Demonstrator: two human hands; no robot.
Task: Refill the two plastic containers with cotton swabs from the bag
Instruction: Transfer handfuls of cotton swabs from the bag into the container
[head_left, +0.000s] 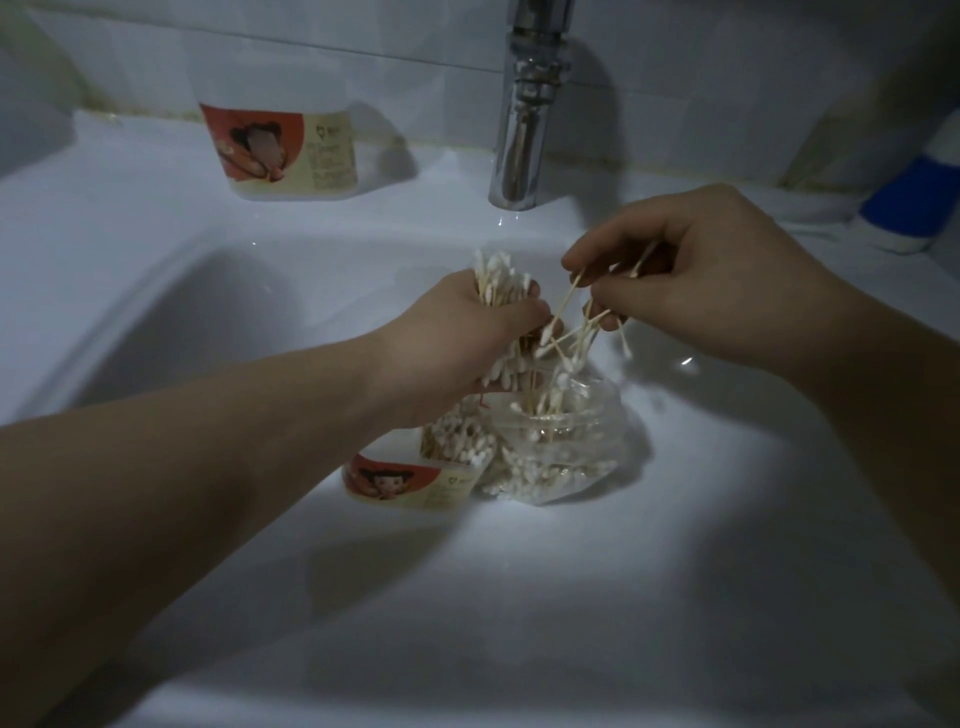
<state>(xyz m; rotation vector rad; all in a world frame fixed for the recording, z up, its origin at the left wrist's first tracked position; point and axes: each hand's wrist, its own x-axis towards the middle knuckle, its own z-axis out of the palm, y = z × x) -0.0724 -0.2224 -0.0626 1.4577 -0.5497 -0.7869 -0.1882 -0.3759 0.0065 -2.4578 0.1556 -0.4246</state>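
While the bundle of cotton swabs (501, 283) sits gripped in the left hand (457, 353) mid-frame, the right hand (691, 280) pinches a few loose ones above the clear bag (566, 447). A labelled container (410, 483) stands just left of the bag, and a second container (283, 150) stands upper left.

**HEAD VIEW, CLOSE OVER A SINK**

Looks forward and down from the head, wide-angle, close above the sink (156, 270). Puts the basin at left and the near rim across the bottom. Reaches as far as the tap (524, 119) and the tiled wall along the top. Takes in both forearms from the near corners. Centres on the left hand (457, 353) and right hand (717, 291), both holding swabs (498, 275), just above the bag (566, 457). Catches the far container (283, 150) by the wall at left, the near container (410, 486) beside the bag. Clips a blue bottle (909, 208) at the right edge. Only the one view.
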